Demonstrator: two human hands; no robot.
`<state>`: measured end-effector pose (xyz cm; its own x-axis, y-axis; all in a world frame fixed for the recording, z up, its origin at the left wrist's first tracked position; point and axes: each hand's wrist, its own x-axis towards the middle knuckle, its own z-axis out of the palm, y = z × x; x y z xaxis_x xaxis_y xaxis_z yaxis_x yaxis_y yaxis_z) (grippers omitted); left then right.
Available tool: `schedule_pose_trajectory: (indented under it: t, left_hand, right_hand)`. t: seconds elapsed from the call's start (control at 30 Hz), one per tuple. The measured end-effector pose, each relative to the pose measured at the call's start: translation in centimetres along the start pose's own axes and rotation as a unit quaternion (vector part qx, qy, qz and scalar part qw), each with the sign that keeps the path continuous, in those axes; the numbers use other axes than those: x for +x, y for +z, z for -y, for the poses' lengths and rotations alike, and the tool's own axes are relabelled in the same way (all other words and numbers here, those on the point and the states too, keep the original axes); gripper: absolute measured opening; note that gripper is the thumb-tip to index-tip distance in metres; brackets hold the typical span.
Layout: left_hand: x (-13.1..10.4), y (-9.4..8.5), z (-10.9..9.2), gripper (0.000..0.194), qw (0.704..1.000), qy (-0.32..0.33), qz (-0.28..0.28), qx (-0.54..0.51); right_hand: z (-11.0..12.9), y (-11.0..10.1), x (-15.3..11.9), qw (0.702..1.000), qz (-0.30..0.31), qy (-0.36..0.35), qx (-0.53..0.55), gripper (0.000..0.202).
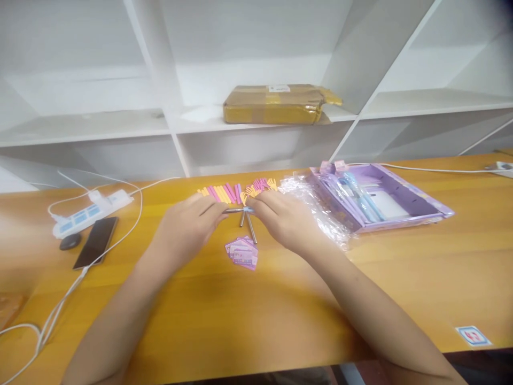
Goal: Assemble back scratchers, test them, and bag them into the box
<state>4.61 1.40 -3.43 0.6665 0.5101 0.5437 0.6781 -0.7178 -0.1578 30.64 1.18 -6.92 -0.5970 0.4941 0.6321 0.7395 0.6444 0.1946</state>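
Observation:
My left hand (191,223) is closed round one end of a thin silver rod (233,211). The other end meets a small light-blue piece (247,209), pinched by my right hand (282,218). Two metal legs (251,229) point down from below that piece. Pink, orange and purple sticks (220,193) lie in a row beyond my left hand. Behind my right hand are orange and pink hand-shaped pieces (260,186). Small purple printed cards (242,253) are fanned on the table nearer to me.
An open purple box (420,206) and crumpled clear plastic (316,208) are at the right. A power strip (93,214), phone (96,243), black mouse (70,241) and white cables lie left. A taped carton (276,107) rests on the shelf.

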Motion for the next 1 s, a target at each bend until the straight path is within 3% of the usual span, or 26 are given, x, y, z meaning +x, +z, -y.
schedule_pose_trajectory:
  t: [0.33,0.57,0.7,0.87,1.0]
  left_hand:
    - [0.0,-0.5,0.3,0.012,0.997,0.024,-0.05,0.05]
    - [-0.3,-2.0,2.8,0.013,0.995,-0.004,-0.066,0.074]
    - [-1.7,-3.1,7.1,0.016,0.985,-0.031,-0.11,0.128]
    - [-5.3,-6.0,14.0,0.01,0.963,-0.077,-0.217,0.138]
    - [-6.9,-6.5,16.5,0.019,0.968,-0.133,-0.186,0.101]
  right_hand:
    - [-0.3,-1.5,0.1,0.999,0.027,0.029,0.025,0.031]
    - [-2.4,-1.7,-0.5,0.997,-0.036,0.044,-0.047,0.031]
    - [-6.5,-3.0,-1.6,0.989,-0.082,0.089,-0.083,0.03]
    - [-14.9,-5.2,-6.1,0.957,-0.19,0.193,-0.105,0.033]
    - [-18.6,-5.8,-9.0,0.943,-0.194,0.238,-0.125,0.028]
